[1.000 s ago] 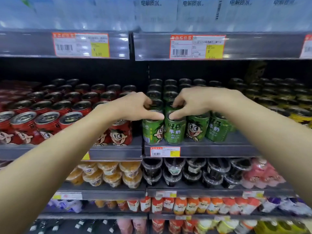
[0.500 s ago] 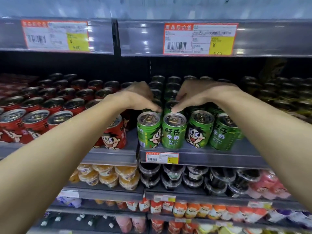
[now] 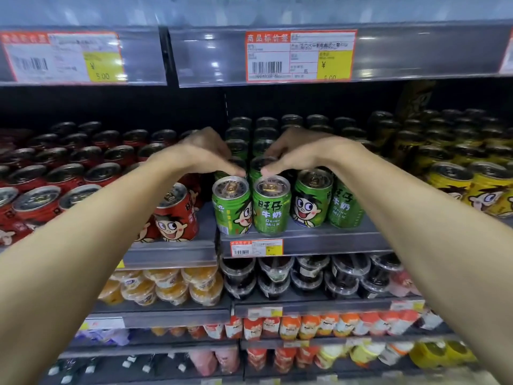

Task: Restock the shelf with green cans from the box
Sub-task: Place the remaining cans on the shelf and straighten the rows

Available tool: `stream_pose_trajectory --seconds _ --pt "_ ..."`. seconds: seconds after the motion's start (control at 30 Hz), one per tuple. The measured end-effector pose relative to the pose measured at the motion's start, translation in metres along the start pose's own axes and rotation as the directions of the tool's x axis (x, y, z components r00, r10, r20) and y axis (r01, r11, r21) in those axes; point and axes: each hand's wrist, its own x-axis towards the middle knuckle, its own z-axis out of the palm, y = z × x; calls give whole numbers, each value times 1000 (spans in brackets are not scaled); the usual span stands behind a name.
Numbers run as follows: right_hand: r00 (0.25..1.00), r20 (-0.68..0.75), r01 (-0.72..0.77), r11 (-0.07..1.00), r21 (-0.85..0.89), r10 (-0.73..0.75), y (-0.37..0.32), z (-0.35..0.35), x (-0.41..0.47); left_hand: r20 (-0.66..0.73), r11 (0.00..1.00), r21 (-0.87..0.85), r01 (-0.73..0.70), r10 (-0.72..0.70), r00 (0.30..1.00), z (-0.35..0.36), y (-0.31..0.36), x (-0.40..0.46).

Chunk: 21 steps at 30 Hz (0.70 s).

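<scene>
Both hands, left (image 3: 204, 154) and right (image 3: 298, 151), reach over the front green cans (image 3: 270, 207), each grip curled onto second-row cans, probably to align them.

One head-worn camera, close to the shelf (image 3: 305, 240), faces it straight on and tilts slightly downward, both forearms reaching in from the lower corners toward the middle tier.

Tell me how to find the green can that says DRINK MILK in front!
Find the shelf between red cans and yellow cans. The can is second from left in the green front row; its neighbours show a cartoon face instead.
</scene>
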Motion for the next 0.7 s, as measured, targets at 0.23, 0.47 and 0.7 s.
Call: stream_pose_trajectory --seconds 0.23,0.47,0.7 --pt "997 80 15 997 -79 -9 -6 -12 2 6 998 -54 -13 14 1000 4 -5 3" --pt "984 -123 -128 992 19 129 17 -20 38 -181 997 -58 -55 44 983 -7 -11 37" --pt "970 -149 -201 979 -34 194 12 -14 74 -167 1000 -12 -3 1 986 4 -14 67"
